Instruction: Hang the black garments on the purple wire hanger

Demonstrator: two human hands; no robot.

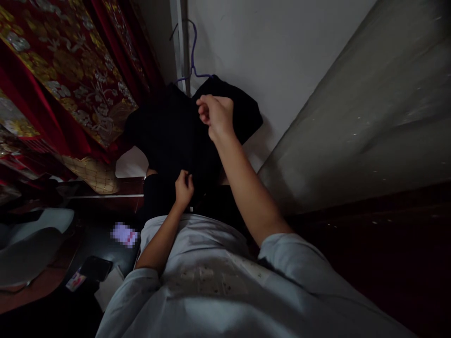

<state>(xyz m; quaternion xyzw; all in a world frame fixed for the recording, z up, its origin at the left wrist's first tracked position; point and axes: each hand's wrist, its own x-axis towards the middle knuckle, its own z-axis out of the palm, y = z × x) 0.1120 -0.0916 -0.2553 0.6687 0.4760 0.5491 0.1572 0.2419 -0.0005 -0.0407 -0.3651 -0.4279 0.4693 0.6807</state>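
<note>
A black short-sleeved garment [165,131] hangs on a purple wire hanger [193,47] and drapes down toward my lap. My left hand [184,188] is closed on the lower part of its dark cloth, just in front of my waist. Higher up, my right hand [216,112] is raised over the garment's upper right part, near the sleeve. Its fingers are curled together in a pinch. What they hold, if anything, is too small to make out.
A metal pole [183,42] stands against the pale wall behind the hanger. Red and gold embroidered cloth [70,61] hangs at the left. A lit phone [125,234] and a dark phone [95,268] lie at lower left, near a grey chair [31,253]. Greyish sheeting [359,126] covers the right side.
</note>
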